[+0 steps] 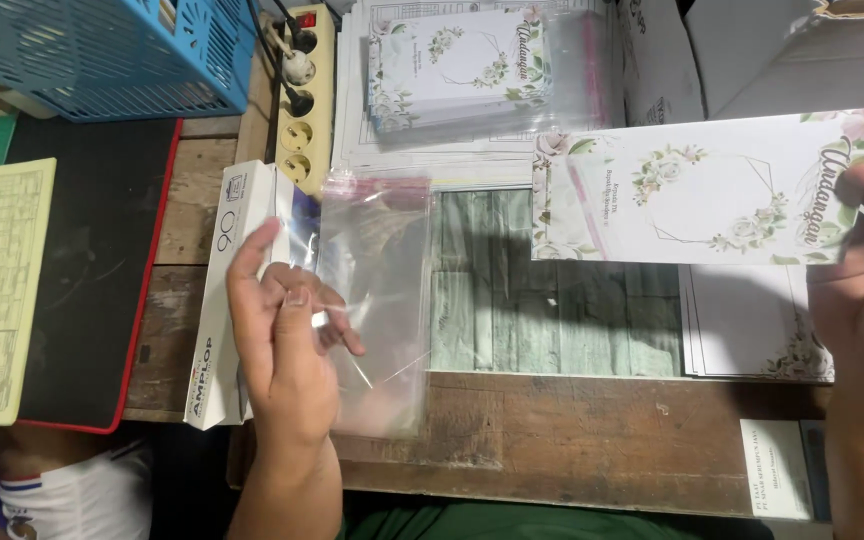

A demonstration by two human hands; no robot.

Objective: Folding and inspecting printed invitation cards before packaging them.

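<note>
1. The clear plastic sleeve (372, 300) is a transparent rectangular bag with a pinkish strip along its top edge. It stands upright, left of the frame's centre, slightly creased and glossy, its lower left part pinched at the fingers, its bottom edge over the wooden tabletop.

2. The floral card (707, 190) is a white landscape rectangle with printed pale flowers, green leaves and a thin gold hexagon. It is held flat and slightly tilted in the upper right, gripped at its right end.
</note>
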